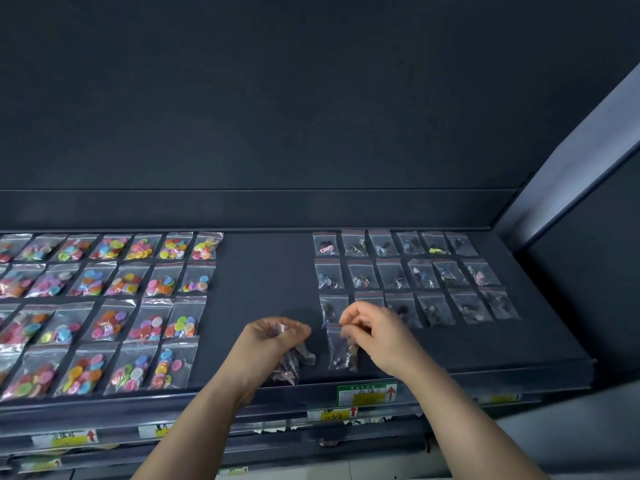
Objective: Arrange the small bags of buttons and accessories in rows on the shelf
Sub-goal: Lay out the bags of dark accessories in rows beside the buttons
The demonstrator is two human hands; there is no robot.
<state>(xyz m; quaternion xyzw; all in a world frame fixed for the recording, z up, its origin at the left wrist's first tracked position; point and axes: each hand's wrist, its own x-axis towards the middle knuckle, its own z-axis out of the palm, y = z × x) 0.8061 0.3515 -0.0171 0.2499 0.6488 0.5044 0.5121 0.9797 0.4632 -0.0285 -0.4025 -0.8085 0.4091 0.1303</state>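
A small clear bag of dark accessories is lying on the dark shelf just behind the green label, and the right hand is pinching its red-striped top edge between thumb and curled fingers. Just left of that label, the left hand is gripping a crumpled bundle of bags, fingers curled round it. Three rows of dark accessory bags are lying farther back from the label and to its right, while colourful button bags are sitting in rows well to its left.
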